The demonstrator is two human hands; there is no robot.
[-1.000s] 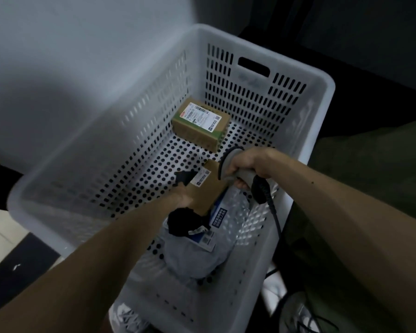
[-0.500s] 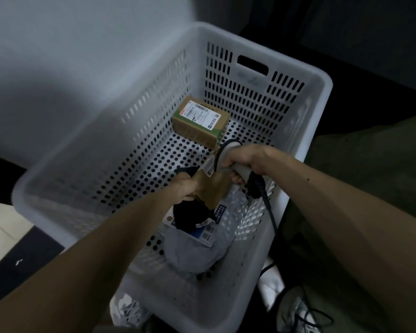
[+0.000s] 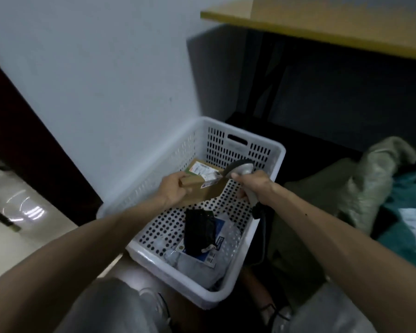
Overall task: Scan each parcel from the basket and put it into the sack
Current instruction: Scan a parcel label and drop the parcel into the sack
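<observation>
Cardboard, the box (image 3: 202, 192) looks light and stiff, and is best held by its short end, where the left hand (image 3: 172, 192) grips it above the basket (image 3: 281, 153). The right hand (image 3: 252, 186) clasps the scanner (image 3: 240, 168), aimed at the label from 3 o'clock. The basket holds another box (image 3: 198, 167) at 12 o'clock, and a black pouch (image 3: 199, 231) and a grey bag (image 3: 190, 260) toward 6. The sack (image 3: 375, 179) lies at its 3 o'clock.

A plain white wall (image 3: 94, 80) fills the upper left. A yellow tabletop (image 3: 334, 27) juts in at the top right, with dark legs (image 3: 271, 87) in shadow beneath it. At the left, a dark brown panel (image 3: 34, 145) meets a glossy pale floor (image 3: 17, 227) reflecting light.
</observation>
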